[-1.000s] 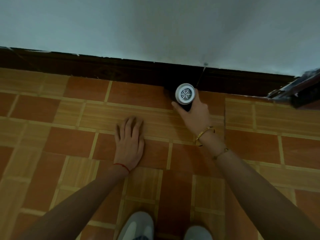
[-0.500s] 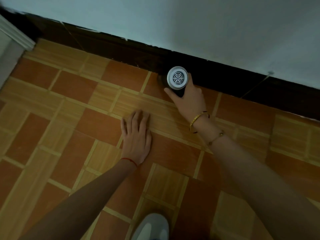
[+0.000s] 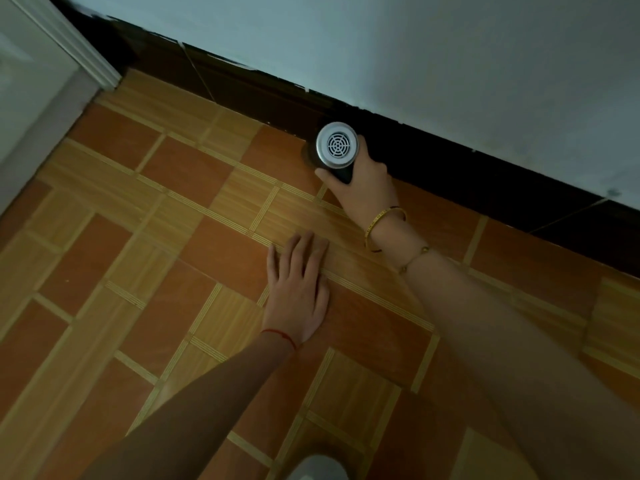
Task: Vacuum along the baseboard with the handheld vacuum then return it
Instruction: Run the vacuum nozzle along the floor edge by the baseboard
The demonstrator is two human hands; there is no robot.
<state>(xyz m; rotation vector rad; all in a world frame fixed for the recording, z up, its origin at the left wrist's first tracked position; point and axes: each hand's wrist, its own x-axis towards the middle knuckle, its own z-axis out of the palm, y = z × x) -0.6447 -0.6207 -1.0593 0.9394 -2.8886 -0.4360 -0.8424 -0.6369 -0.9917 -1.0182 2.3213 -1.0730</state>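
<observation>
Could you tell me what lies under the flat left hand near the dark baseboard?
The left hand rests palm down on the orange and tan tiled floor, across a striped tan band. The patch of tile beneath the palm is covered, so nothing more can be seen there.

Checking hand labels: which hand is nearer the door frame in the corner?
Left. The left hand lies flat on the floor tiles, on the door frame's side. The right hand grips the vacuum at the baseboard, farther from the frame.
</observation>
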